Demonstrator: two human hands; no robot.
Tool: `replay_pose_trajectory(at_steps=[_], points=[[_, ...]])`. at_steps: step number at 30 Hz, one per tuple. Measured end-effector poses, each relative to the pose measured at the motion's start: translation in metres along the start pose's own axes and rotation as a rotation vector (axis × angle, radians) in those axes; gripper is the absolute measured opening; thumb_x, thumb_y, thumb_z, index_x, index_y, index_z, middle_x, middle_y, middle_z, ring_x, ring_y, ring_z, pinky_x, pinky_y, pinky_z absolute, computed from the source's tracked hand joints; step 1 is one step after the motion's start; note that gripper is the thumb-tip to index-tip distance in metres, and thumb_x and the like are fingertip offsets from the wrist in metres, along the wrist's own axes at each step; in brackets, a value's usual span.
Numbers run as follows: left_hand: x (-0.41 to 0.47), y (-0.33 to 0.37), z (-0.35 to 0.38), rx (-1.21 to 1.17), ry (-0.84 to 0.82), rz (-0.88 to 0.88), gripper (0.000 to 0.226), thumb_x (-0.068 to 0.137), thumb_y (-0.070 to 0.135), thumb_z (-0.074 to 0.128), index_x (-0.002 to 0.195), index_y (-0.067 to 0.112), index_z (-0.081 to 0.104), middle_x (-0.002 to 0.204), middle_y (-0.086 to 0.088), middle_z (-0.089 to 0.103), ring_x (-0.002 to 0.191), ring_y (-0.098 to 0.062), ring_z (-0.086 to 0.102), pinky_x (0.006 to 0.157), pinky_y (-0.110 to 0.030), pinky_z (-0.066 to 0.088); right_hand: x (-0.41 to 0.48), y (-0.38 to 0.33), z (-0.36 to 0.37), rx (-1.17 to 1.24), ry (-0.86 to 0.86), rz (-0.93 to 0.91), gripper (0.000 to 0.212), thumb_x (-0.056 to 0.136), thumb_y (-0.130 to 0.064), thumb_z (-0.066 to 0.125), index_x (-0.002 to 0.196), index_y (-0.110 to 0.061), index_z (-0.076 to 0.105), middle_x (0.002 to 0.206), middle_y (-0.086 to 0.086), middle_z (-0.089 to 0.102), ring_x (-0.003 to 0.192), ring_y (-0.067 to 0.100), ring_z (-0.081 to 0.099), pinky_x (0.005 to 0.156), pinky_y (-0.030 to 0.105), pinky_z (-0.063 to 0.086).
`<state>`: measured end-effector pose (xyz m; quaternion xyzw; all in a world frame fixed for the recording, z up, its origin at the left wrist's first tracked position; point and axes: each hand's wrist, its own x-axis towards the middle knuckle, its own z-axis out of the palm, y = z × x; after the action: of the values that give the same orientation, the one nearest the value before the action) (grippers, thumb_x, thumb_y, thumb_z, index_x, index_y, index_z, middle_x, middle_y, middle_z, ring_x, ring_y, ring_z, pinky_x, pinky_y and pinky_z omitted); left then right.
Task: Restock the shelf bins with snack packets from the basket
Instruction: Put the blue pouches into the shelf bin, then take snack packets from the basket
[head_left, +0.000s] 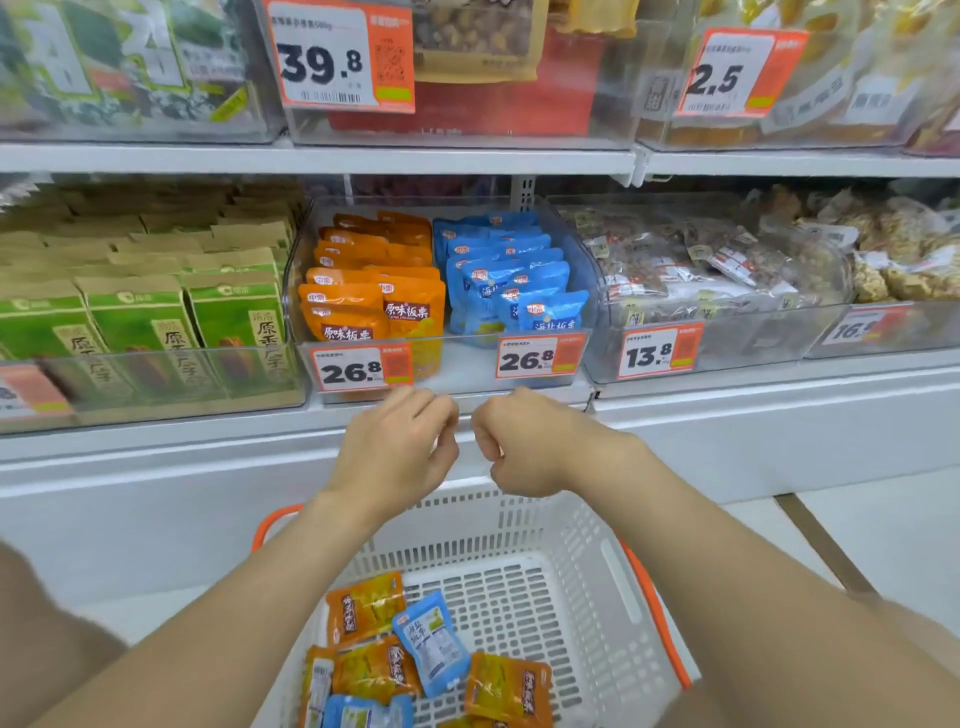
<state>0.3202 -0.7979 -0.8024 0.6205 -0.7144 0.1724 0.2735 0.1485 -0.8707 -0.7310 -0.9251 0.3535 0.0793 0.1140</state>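
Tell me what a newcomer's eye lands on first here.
The clear bin straight ahead, with orange packets on the left and blue packets on the right, behind two 26.8 price tags. Below it, the left hand and right hand hover loosely curled and empty over a white basket holding more of both.

Both palms face away from us, so we cannot tell whether the left hand (395, 447) or the right hand (524, 447) holds anything. Below the wrists, the basket (587, 571) and its nearest packets (363, 712) are cut by the lower edge. Just above the left hand, the small print on the price tag (361, 370) is illegible.
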Motion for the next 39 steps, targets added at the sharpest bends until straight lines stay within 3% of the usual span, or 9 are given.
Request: replay_pose_trajectory(at_steps=[6,9,13,18,22,29,31,35,39], points=[[-0.063,-0.002,0.027,-0.035,-0.699,-0.151,0.014,0.094,0.040,0.053,0.095,0.031,0.064,0.088,0.006,0.069,0.083,-0.022,0.066,0.071,-0.035,0.054,-0.016,-0.031,0.066,-0.085,-0.331,-0.002,0.026,0.093,-0.010,0.058,0.118,-0.012,0.065,0.117,0.011,0.061,0.102,0.029,0.065,0.084,0.043,0.058],[-0.099,-0.002,0.050,-0.078,-0.958,-0.163,0.015,0.095,0.032,0.053,0.098,0.028,0.068,0.095,0.004,0.069,0.087,-0.021,0.064,0.073,-0.036,0.054,-0.020,-0.045,0.100,-0.206,-0.444,-0.053,0.018,0.095,-0.007,0.055,0.110,-0.013,0.063,0.105,0.005,0.061,0.089,0.025,0.063,0.062,0.032,0.046],[-0.151,-0.003,0.085,-0.148,-1.367,-0.240,0.025,0.098,0.033,0.052,0.093,0.015,0.068,0.101,-0.010,0.071,0.080,-0.026,0.058,0.080,-0.046,0.056,-0.023,-0.062,0.131,-0.325,-0.537,-0.127,0.010,0.097,-0.007,0.056,0.092,-0.015,0.054,0.084,0.001,0.050,0.067,0.018,0.049,0.056,0.033,0.042],[-0.193,0.015,0.105,-0.219,-1.694,-0.241,0.061,0.080,0.078,0.064,0.098,0.021,0.073,0.105,-0.003,0.075,0.098,-0.026,0.071,0.091,-0.043,0.058,-0.015,-0.072,0.143,-0.339,-0.518,-0.204,0.011,0.100,-0.010,0.055,0.098,-0.017,0.047,0.083,0.000,0.040,0.069,0.018,0.047,0.064,0.036,0.045],[-0.196,0.035,0.112,-0.341,-1.693,-0.163,0.052,0.079,0.056,0.085,0.121,0.027,0.073,0.121,0.006,0.069,0.107,-0.019,0.066,0.097,-0.041,0.057,-0.008,-0.071,0.141,-0.341,-0.492,-0.208,0.012,0.100,-0.012,0.054,0.101,-0.018,0.044,0.082,0.000,0.038,0.073,0.021,0.050,0.066,0.037,0.046],[-0.196,0.041,0.121,-0.293,-1.573,-0.137,0.025,0.088,0.037,0.070,0.101,0.017,0.075,0.102,-0.002,0.073,0.091,-0.024,0.070,0.082,-0.039,0.061,-0.001,-0.063,0.139,-0.356,-0.502,-0.176,0.023,0.099,-0.009,0.053,0.083,-0.019,0.039,0.084,0.000,0.044,0.065,0.015,0.044,0.056,0.031,0.040],[-0.195,0.037,0.122,-0.235,-1.467,-0.113,0.015,0.094,0.020,0.059,0.083,0.010,0.061,0.082,-0.007,0.058,0.074,-0.027,0.056,0.068,-0.037,0.049,0.000,-0.062,0.136,-0.346,-0.504,-0.169,0.009,0.098,-0.008,0.053,0.097,-0.016,0.050,0.089,0.001,0.049,0.069,0.016,0.048,0.056,0.031,0.040],[-0.182,0.017,0.113,-0.219,-1.359,-0.170,0.037,0.097,0.004,0.048,0.065,0.015,0.033,0.068,-0.005,0.032,0.061,-0.023,0.029,0.058,-0.038,0.028,0.001,-0.056,0.126,-0.289,-0.503,-0.146,0.024,0.098,-0.006,0.053,0.120,-0.015,0.057,0.109,0.006,0.054,0.076,0.019,0.053,0.062,0.032,0.042],[-0.141,-0.001,0.088,-0.416,-1.195,-0.469,0.035,0.088,0.000,0.054,0.056,0.012,0.043,0.052,-0.006,0.035,0.050,-0.026,0.033,0.055,-0.037,0.033,0.001,-0.049,0.116,-0.235,-0.473,-0.109,0.036,0.098,-0.005,0.054,0.133,-0.014,0.055,0.108,0.004,0.051,0.080,0.021,0.054,0.068,0.035,0.044]])
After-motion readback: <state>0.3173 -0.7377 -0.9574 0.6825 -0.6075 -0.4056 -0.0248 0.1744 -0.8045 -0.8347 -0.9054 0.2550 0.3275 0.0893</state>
